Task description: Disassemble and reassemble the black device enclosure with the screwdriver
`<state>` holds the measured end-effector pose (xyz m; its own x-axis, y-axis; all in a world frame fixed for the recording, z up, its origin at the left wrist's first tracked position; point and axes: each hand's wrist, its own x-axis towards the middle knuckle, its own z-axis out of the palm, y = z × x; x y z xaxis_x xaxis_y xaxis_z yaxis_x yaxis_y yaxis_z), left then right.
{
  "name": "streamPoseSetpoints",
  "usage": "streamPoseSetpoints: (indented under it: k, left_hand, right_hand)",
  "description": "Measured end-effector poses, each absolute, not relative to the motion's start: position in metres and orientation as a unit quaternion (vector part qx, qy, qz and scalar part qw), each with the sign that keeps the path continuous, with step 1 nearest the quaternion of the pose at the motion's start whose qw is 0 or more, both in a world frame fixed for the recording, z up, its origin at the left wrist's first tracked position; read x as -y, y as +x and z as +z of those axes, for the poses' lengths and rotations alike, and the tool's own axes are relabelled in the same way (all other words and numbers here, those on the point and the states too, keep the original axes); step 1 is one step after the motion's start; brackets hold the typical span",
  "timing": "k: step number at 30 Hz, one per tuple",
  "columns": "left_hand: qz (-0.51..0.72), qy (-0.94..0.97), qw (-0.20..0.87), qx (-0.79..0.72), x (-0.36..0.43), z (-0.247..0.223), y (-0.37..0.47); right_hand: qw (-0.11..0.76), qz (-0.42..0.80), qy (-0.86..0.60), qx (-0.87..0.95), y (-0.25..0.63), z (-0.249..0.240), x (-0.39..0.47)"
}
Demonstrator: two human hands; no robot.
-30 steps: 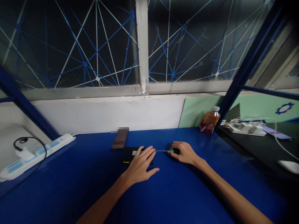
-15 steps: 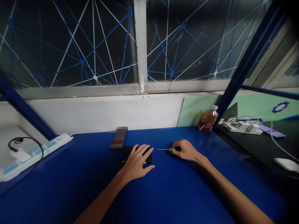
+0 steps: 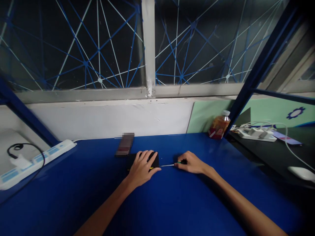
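My left hand lies spread over a flat black box with a yellow mark on its near side, its thumb along the near right corner. My right hand is closed round the green handle of a thin screwdriver. The metal shaft points left, and its tip is at the right side of the box near my left thumb; whether it touches is too small to tell. Behind the box, to the left, lies a dark flat object, partly blurred out.
A white power strip with a black cable lies at the left of the blue table. A bottle stands at the back right. On the black table to the right are another power strip, a phone and a white mouse.
My right hand and the screwdriver have moved a little left and nearer, bringing the tip to the box's near right corner. My left hand has shifted slightly left, its thumb now closer to the box.
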<state>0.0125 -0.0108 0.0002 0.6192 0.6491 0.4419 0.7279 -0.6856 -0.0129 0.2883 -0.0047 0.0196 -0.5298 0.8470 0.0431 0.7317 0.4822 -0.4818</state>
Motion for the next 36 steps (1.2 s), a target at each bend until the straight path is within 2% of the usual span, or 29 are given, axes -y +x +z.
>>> streamPoseSetpoints:
  k: [36]
  left_hand:
    - [-0.188, -0.897, 0.097, 0.387, 0.0126, 0.001, 0.0127]
  right_hand:
    - [0.135, 0.194, -0.475, 0.847, 0.2844, 0.021, 0.0079]
